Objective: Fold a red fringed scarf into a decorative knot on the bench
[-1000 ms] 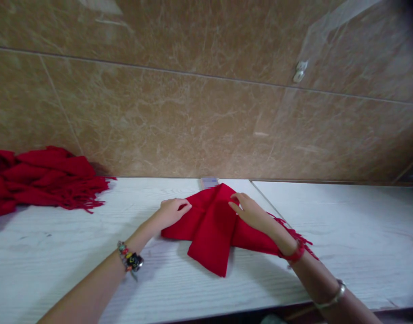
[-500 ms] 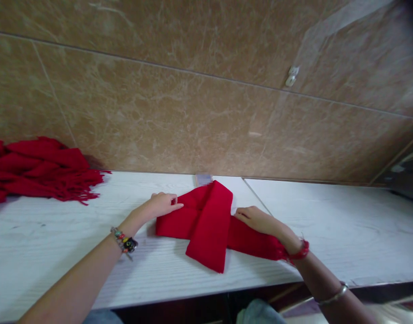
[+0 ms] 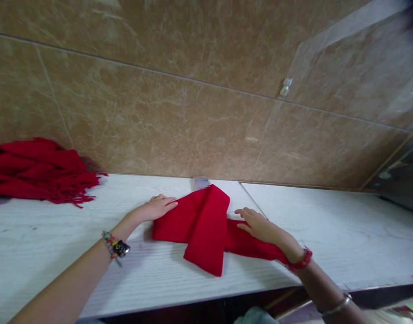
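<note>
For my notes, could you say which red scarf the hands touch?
The folded scarf at centre, touched by the left hand and right hand; the bunched scarf lies far left, untouched.

1. We count two hands: the left hand [image 3: 157, 208] and the right hand [image 3: 260, 225].
2. We see one folded red scarf [image 3: 203, 229] under them.
3. We find one more red heap [image 3: 41, 173] with fringe at the far left. We cannot tell how many scarves are in it.
4. We count three wrist bands. One is a bead bracelet [image 3: 114, 245] on the left wrist. The other two are a red band [image 3: 303, 260] and a metal bangle [image 3: 336, 306] on the right arm.
5. We count two white boards, the left board [image 3: 58, 234] and the right board [image 3: 328, 225], meeting at one seam.
6. We see one small clip [image 3: 284, 87] on the wall.
7. We see one blurred tag [image 3: 201, 183] behind the scarf.
</note>
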`<state>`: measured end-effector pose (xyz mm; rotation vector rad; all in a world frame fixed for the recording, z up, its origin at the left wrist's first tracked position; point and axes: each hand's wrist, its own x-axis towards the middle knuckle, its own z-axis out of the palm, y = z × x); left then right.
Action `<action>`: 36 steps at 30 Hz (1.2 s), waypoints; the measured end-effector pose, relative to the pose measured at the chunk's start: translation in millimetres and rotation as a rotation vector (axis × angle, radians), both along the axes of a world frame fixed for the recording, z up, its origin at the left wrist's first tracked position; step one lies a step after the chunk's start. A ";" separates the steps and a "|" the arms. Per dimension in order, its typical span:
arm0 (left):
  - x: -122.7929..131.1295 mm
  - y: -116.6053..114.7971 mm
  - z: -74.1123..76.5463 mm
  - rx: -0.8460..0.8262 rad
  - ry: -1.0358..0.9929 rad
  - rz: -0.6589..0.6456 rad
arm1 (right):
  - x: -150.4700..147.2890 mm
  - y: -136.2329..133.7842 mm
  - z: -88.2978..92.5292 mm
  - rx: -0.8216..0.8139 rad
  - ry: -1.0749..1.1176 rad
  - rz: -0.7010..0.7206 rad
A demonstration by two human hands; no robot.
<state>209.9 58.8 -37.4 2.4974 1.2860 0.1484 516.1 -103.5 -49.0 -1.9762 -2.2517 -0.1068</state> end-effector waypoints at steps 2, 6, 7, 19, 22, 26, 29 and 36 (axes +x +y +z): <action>-7.3 8.7 5.5 -0.069 -0.093 0.046 | 10.3 11.5 10.1 0.046 0.118 0.004; -26.0 14.3 16.8 -0.293 -0.141 0.073 | 13.4 67.4 25.2 0.052 0.480 -0.249; -30.3 13.5 18.9 -0.364 -0.168 0.062 | 10.2 83.6 25.3 0.035 0.522 -0.270; 5.6 34.8 8.2 -0.440 -0.727 0.234 | 19.1 93.2 -1.9 -0.191 0.777 -0.264; 11.5 43.2 4.2 -0.513 -0.667 0.198 | 25.1 89.7 -4.2 -0.189 0.773 -0.301; 5.7 44.2 3.5 -0.553 -0.687 0.081 | 27.8 98.8 -6.4 -0.160 0.726 -0.343; 7.7 41.8 2.0 -0.460 -0.616 0.137 | 27.4 107.5 -7.7 -0.099 0.660 -0.389; 28.3 54.2 -5.9 -0.367 -0.511 0.186 | 13.3 123.5 4.5 0.009 0.470 -0.416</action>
